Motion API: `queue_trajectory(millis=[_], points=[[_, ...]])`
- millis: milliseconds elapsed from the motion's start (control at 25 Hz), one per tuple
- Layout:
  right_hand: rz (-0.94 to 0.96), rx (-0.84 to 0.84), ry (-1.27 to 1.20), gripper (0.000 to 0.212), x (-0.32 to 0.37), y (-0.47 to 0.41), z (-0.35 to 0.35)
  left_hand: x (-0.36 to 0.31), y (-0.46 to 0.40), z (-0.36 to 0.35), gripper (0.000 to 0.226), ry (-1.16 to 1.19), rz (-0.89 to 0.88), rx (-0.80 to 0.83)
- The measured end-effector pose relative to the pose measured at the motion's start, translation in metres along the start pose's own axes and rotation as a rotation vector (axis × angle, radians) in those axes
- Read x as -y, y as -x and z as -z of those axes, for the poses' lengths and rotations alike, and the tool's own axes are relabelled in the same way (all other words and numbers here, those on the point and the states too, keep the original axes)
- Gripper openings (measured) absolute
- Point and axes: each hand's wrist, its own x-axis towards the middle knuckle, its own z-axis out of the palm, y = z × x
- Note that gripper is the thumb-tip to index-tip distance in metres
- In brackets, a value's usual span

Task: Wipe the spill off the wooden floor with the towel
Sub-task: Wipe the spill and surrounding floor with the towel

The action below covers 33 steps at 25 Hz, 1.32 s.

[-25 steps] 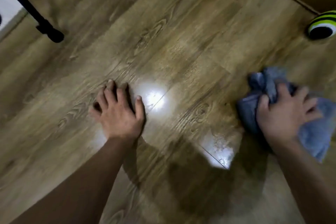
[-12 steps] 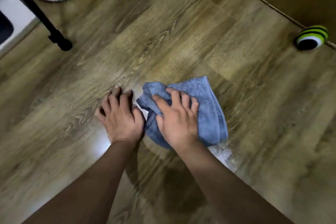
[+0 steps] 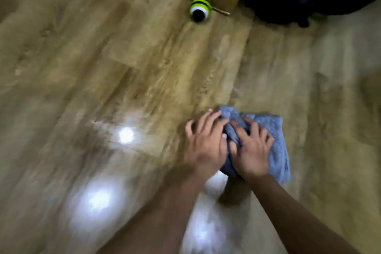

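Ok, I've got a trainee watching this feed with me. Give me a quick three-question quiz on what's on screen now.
1. True or false: the right hand presses on the blue towel.
2. Which thing lies by the wall edge at the top? A) striped green ball B) red cup C) broom
3. Fill in: the left hand sits at the towel's ____ edge.

Key: 1 true; 2 A; 3 left

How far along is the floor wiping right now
Mid-wipe. The right hand presses the blue towel onto the wooden floor, and the left hand rests at the towel's left edge. Pale patches near the forearms may be wet film or glare, so that area probably needs more passes.
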Motion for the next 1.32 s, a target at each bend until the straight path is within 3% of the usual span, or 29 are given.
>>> queue_trajectory(millis=[280, 360, 520, 680, 800, 920, 1080, 1320], points=[[-0.662, -0.115, 0.032, 0.060, -0.277, 0.157, 0.046, -0.138, 0.042, -0.140, 0.057, -0.207, -0.435, 0.473], [-0.733, -0.126, 0.027, 0.060, -0.331, 0.178, 0.052, -0.166, 0.040, -0.173, 0.056, -0.234, -0.500, 0.522], [-0.650, -0.144, 0.071, 0.057, -0.389, 0.172, 0.057, -0.229, 0.012, -0.238, 0.063, -0.322, -0.519, 0.588], [-0.844, -0.186, 0.044, 0.062, -0.484, 0.142, 0.069, -0.288, -0.012, -0.303, 0.069, -0.329, -0.600, 0.588], [-0.826, -0.219, 0.102, 0.055, -0.535, 0.125, 0.067, -0.326, -0.023, -0.349, 0.070, -0.342, -0.702, 0.544], [-0.824, -0.247, 0.061, 0.054, -0.585, 0.106, 0.076, -0.365, -0.027, -0.394, 0.070, -0.365, -0.584, 0.545], [-0.832, -0.246, 0.107, 0.053, -0.654, 0.076, 0.081, -0.363, -0.021, -0.423, 0.071, -0.433, -0.566, 0.381], [-0.843, -0.215, 0.047, 0.053, -0.669, 0.061, 0.092, -0.367, -0.023, -0.420, 0.069, -0.444, -0.562, 0.388]])
